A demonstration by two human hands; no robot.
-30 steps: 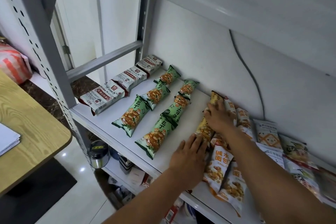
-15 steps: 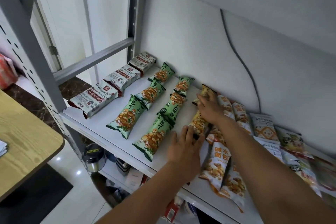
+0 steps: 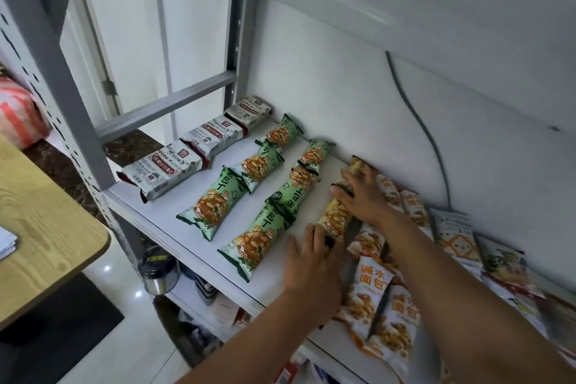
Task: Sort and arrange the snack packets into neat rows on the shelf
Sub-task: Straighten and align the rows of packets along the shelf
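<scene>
White walls back the grey metal shelving unit (image 3: 78,121), and its smooth white shelf (image 3: 174,221) carries our snack packets. At the left a wood-grain counter (image 3: 40,221) with a rounded corner is cut off by the frame edge. Three grey-and-maroon packets (image 3: 162,170) lie end to end along the shelf's left edge; beside them, glossy green packets (image 3: 215,204) form two slanting rows of three, pillow-shaped with crimped ends. Our right hand (image 3: 363,195) lies flat on a yellow packet (image 3: 335,217) that starts a further row, fingers spread, nothing clenched. Our left hand (image 3: 308,265) rests open on the shelf, fingertips touching that packet's near end. Orange-and-white packets (image 3: 374,302) overlap in a loose heap at the right, partly hidden under our right forearm. Since a second ago both hands have barely shifted; only our view has swung slightly. Further packets (image 3: 455,234) at the far right are blurred, their print unreadable. Below, a steel flask (image 3: 157,273) stands half hidden by the shelf.
</scene>
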